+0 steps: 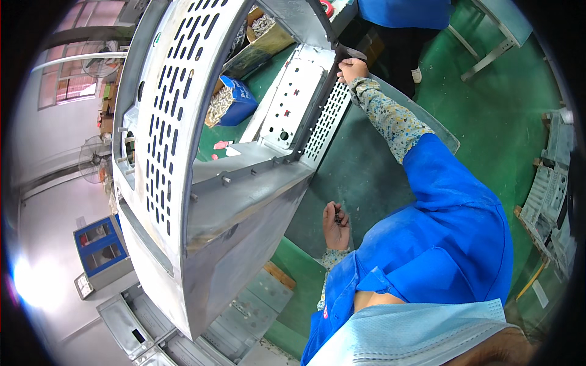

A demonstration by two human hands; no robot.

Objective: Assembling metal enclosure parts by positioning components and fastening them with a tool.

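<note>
A large pale-grey metal housing (244,244) with slotted side panels stands tilted across the left and middle. Small studs line its inner flange, and a white plate with holes (294,97) shows through its opening. At the far corner of the frame my right hand (352,71) is closed in a pinch against the dark edge; whatever its fingertips grip is hidden. My left hand (337,227) is held palm up nearer to me, apart from the housing. Its fingers curl around several small dark fasteners (338,218), too small to name exactly.
A blue box of small pale parts (237,104) and a cardboard box (259,39) lie beyond the housing. Another person in blue (403,15) stands at the far side near a table (500,30). Metal panels (543,189) stack at right; more metal housings (146,323) stand at lower left.
</note>
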